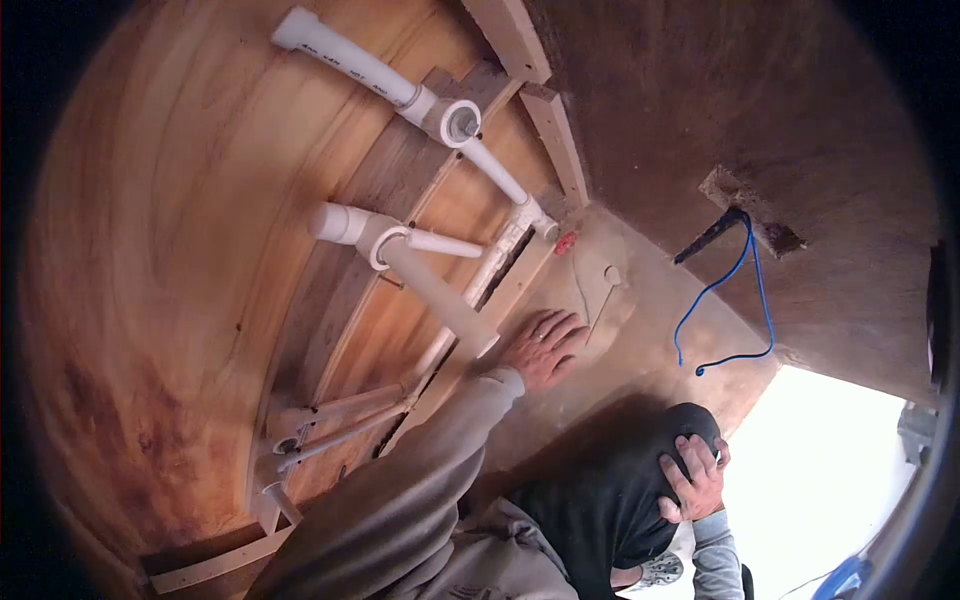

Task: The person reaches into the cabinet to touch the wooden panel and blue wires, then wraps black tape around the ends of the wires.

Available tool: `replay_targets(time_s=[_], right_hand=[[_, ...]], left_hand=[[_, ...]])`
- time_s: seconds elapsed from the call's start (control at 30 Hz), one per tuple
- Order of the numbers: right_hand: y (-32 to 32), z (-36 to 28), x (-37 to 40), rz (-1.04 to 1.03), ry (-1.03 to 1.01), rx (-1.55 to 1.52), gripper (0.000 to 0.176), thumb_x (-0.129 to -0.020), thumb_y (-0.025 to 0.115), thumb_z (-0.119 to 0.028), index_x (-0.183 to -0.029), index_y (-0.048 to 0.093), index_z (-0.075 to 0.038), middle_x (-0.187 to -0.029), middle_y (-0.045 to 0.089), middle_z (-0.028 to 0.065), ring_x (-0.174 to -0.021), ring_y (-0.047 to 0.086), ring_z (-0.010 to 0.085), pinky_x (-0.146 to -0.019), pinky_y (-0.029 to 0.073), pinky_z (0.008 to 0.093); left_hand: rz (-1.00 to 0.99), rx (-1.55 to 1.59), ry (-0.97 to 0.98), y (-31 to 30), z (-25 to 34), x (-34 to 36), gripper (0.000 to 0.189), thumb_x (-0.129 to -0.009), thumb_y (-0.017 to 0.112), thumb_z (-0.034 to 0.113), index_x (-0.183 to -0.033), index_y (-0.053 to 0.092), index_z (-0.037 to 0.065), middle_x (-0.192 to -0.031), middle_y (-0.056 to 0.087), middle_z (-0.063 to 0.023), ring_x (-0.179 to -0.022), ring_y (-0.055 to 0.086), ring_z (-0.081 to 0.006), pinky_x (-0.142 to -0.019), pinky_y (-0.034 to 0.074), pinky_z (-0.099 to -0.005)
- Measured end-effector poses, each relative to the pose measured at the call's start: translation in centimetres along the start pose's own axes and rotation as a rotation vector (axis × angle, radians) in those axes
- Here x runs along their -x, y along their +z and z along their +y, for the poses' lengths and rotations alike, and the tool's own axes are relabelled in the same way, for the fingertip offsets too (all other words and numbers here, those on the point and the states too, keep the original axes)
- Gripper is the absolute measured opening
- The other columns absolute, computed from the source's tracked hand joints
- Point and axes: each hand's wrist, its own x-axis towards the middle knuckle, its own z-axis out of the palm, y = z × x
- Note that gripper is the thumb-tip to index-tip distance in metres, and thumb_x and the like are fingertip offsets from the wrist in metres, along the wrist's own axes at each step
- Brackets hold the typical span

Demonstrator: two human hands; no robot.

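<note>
My left hand (545,347), in a grey sleeve, lies flat on a tan board, its fingers stretched out. It is just right of the lower end of a white plastic pipe (440,300). My right hand (695,480) rests on my bent knee in dark trousers (590,510), fingers spread and curved over the kneecap. Neither hand holds anything. Beyond the left hand, a red-handled item (566,242) and a small round piece (612,274) with a thin line lie on the board (650,310).
White pipes with round fittings (460,122) run along the curved wooden wall (220,230) at left. Blue wires (766,310) hang from a cut-out in the brown panel (830,130). Bright light fills an opening (820,460) at lower right. Wooden strips (556,140) border the panel.
</note>
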Motion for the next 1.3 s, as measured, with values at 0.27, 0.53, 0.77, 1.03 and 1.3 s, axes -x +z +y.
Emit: replay_targets(time_s=[0.27,0.53,0.77,1.03,1.3], right_hand=[[-1.4,-1.2,-0.9,-0.02,0.037,0.003,0.053,-0.097,0.057,-0.058,-0.127,0.075,-0.017,-0.148,0.063,0.0156,-0.143,0.053,0.0345,-0.121,0.027,0.0672],[-3.5,-4.3,-5.6,-0.049,0.264,-0.08,0.047,-0.088,0.071,-0.035,-0.126,0.073,-0.007,-0.144,0.063,0.0188,-0.138,0.057,0.0392,-0.125,0.028,0.0681],[-3.3,-4.7,-8.7,-0.06,0.285,-0.088,0.045,-0.087,0.069,-0.028,-0.125,0.073,-0.003,-0.14,0.066,0.0171,-0.139,0.056,0.0383,-0.125,0.03,0.0669],[-3.5,-4.6,-8.9,-0.041,0.293,-0.113,0.044,-0.087,0.07,-0.028,-0.123,0.074,-0.003,-0.139,0.067,0.0161,-0.138,0.057,0.0376,-0.124,0.031,0.0655],[-3.6,-4.6,-8.8,-0.033,0.304,-0.121,0.043,-0.087,0.069,-0.028,-0.121,0.074,-0.003,-0.138,0.068,0.0161,-0.137,0.058,0.0373,-0.125,0.031,0.0676]], left_hand=[[0.062,-0.037,0.025,0.3,0.2,0.4,0.06,-0.104,0.061,0.037,-0.157,0.054,0.009,-0.164,0.046,-0.0161,-0.158,0.036,-0.0362,-0.134,0.024,-0.053],[0.047,-0.011,0.032,0.3,-0.3,0.3,0.06,-0.106,0.058,0.042,-0.159,0.053,0.012,-0.164,0.046,-0.0159,-0.157,0.038,-0.0358,-0.134,0.023,-0.0536],[0.08,-0.031,0.026,0.5,0.1,0.4,0.065,-0.102,0.061,0.038,-0.159,0.051,0.009,-0.165,0.046,-0.0155,-0.157,0.037,-0.0345,-0.135,0.022,-0.052],[0.019,-0.016,-0.002,0.5,0.0,0.4,0.063,-0.105,0.06,0.04,-0.161,0.051,0.012,-0.167,0.043,-0.0152,-0.158,0.035,-0.0344,-0.135,0.021,-0.0527],[0.117,-0.041,0.038,0.3,0.1,0.4,0.066,-0.1,0.064,0.038,-0.158,0.051,0.01,-0.162,0.048,-0.0153,-0.155,0.039,-0.0339,-0.134,0.024,-0.0533]])
